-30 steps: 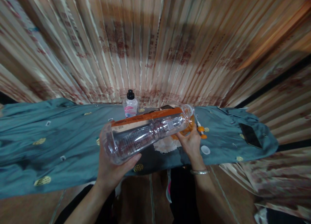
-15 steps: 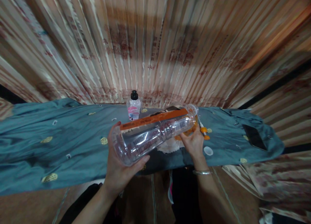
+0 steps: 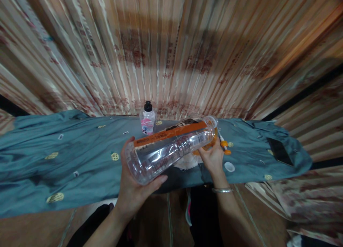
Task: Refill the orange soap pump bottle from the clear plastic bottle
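Observation:
My left hand (image 3: 135, 189) is wrapped around the base of a large clear plastic bottle (image 3: 160, 161) with an orange and black label. The bottle lies tilted above the table, its open mouth pointing right and away from me. My right hand (image 3: 213, 156), with a bracelet on the wrist, grips an orange see-through container (image 3: 209, 145) below the bottle's neck. Most of that container and the right fingertips are hidden by the bottle. Just right of this hand lies a white stick-like part with orange pieces (image 3: 225, 147). Nearer me is a small round white cap (image 3: 229, 167).
A small clear bottle with a black top (image 3: 148, 120) stands at the back of the teal cloth-covered table (image 3: 88, 150). Whitish tissue (image 3: 187, 162) lies beneath the large bottle. At the right lies a dark phone (image 3: 280, 151). A patterned curtain (image 3: 171, 54) hangs behind.
Almost nothing differs. My left hand and the bottle's base have shifted very slightly right and down; the right hand stays at the neck.

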A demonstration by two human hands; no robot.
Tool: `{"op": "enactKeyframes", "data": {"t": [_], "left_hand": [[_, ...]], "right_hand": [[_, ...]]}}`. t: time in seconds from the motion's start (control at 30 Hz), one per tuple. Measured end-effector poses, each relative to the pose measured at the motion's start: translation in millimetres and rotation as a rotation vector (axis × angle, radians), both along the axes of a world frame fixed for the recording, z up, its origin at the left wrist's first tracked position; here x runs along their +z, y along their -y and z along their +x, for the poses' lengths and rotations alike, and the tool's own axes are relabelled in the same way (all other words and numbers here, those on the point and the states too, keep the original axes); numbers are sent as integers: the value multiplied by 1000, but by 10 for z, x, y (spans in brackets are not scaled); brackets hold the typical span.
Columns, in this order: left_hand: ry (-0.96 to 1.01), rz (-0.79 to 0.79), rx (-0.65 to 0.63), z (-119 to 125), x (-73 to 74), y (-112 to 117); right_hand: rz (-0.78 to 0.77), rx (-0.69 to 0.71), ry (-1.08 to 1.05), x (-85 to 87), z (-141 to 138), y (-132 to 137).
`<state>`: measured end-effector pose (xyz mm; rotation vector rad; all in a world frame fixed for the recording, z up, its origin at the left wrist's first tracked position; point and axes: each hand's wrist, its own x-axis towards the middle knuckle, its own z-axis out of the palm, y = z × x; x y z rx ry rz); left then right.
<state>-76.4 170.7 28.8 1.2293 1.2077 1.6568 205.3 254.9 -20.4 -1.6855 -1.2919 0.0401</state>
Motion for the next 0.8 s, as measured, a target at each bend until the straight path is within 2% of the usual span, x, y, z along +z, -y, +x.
{"op": "enactKeyframes", "data": {"t": [0.17,0.43,0.6,0.8], "left_hand": [[1,30,-8,-18,-41,-12],[7,15,-8,59,56,10],[-3,46,-14,64,20,10],[-19,2,11,29,22,61]], "right_hand": [[-16,29,-55,9,-10,6],[21,51,-90,27,-29,15],[21,25,-84,34,-25,21],[17,41,-100,35,-43,19]]}}
